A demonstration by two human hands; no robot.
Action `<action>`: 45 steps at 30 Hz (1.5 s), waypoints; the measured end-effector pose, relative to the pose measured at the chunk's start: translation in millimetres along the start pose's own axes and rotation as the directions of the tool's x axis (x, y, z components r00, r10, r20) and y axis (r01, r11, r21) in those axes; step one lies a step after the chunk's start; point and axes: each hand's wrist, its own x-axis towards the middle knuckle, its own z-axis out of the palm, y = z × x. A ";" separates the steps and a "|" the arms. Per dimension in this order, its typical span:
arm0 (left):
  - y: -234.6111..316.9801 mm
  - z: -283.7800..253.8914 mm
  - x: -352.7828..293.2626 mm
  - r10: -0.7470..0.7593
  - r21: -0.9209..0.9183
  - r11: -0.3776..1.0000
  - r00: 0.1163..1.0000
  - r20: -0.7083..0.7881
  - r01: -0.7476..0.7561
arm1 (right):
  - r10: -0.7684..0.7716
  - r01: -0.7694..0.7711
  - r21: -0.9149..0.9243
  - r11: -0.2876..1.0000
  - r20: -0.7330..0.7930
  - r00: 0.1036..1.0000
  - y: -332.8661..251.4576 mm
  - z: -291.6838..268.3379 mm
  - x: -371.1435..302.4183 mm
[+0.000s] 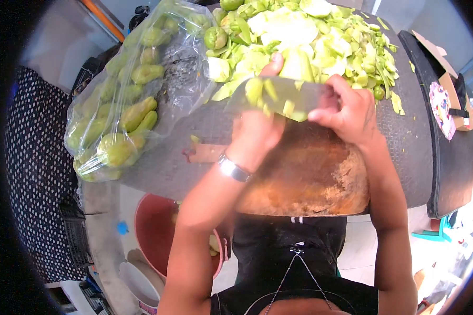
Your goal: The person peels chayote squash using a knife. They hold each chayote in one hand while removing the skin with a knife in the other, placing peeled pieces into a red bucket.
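Note:
My right hand is closed around the end of a broad knife. Its wide grey blade lies level across the front of my left hand, with bits of pale green fruit stuck to it. A watch is on my left wrist, and my left hand is partly hidden by the blade. Its thumb shows beyond the blade, against a peeled pale green mango that it seems to grip. Just past both hands spreads a heap of sliced green mango. Beneath them is a worn wooden chopping board.
A clear plastic bag of unpeeled green mangoes lies at the left. Another knife's wooden handle rests left of the board. Below the table edge stand a red bucket and a white tub. An open cardboard box sits far right.

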 end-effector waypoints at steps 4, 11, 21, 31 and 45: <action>4.3 2.2 2.7 -0.095 0.021 0.995 0.992 0.087 0.094 | 0.373 -0.373 -0.021 0.928 0.024 0.928 24.1 -12.4 3.2; -10.2 -18.2 9.8 -0.115 -0.043 0.992 0.992 0.060 0.117 | 0.093 -0.096 0.035 0.995 0.077 0.993 -22.7 2.7 -13.2; -4.3 -10.0 2.9 -0.015 -0.074 0.997 1.000 0.002 0.015 | 0.049 -0.049 0.007 0.999 -0.001 0.999 -12.8 5.1 -10.5; -1.0 -5.3 1.0 0.078 -0.005 0.997 0.995 -0.069 -0.078 | 0.071 -0.070 -0.050 0.996 0.018 0.997 -11.1 -1.1 -11.7; 0.8 -2.6 9.7 -0.227 -0.073 0.970 0.972 0.060 0.231 | 0.695 -0.744 0.266 0.613 0.267 0.668 43.1 -43.4 -2.7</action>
